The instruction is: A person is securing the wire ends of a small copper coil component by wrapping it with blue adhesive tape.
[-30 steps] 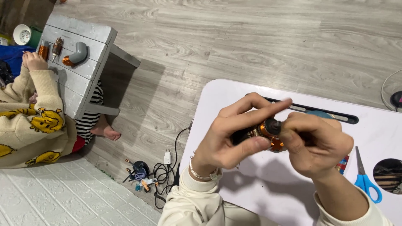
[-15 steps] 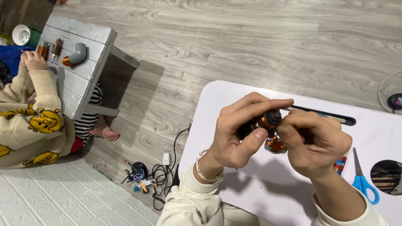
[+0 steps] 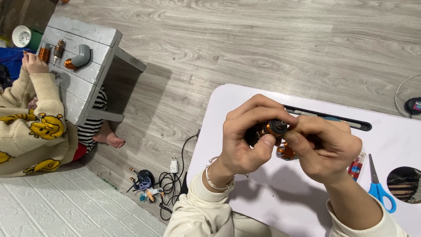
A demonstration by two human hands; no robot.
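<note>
Close to the camera, the left hand (image 3: 245,140) and the right hand (image 3: 324,149) meet above the white counter (image 3: 263,197). Both hands hold a small motor part (image 3: 272,128) with orange wire on it. The left fingers (image 3: 258,112) curl tight around its dark end, and the right fingers (image 3: 307,127) pinch the other end. A second orange part (image 3: 286,152) shows just under the hands. To the right, blue scissors (image 3: 380,189) lie on the counter near a small red tube (image 3: 356,166). Down on the floor lie black cables (image 3: 169,186). Far off on the left, another person in a yellow and cream sweater (image 3: 30,127) sits at a grey wooden bench (image 3: 87,57) with a grey pipe bend (image 3: 80,56) on it.
</note>
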